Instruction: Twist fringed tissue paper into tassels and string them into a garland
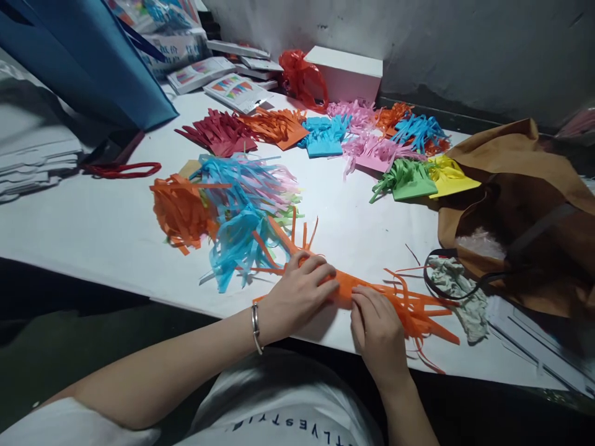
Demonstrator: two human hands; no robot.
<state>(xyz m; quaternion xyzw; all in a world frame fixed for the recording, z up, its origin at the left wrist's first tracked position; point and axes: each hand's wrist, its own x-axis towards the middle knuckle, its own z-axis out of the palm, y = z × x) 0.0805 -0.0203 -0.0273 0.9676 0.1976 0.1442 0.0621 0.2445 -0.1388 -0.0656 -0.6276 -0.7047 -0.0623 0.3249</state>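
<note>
An orange fringed tissue-paper tassel lies spread near the table's front edge, its cut strips fanning out to both sides. My left hand, with a silver bracelet at the wrist, presses on its middle with curled fingers. Just to the right, my right hand has its fingers bent together over the paper's near edge. The paper under both hands is hidden. Close to my left hand rest a blue tassel and, further left, a bunched orange one.
Folded tassels in several colours, such as a dark red one and a green one, lie along the back. A brown bag slumps at right beside a crumpled pale cloth. A blue bag stands at left; flat packages lie behind.
</note>
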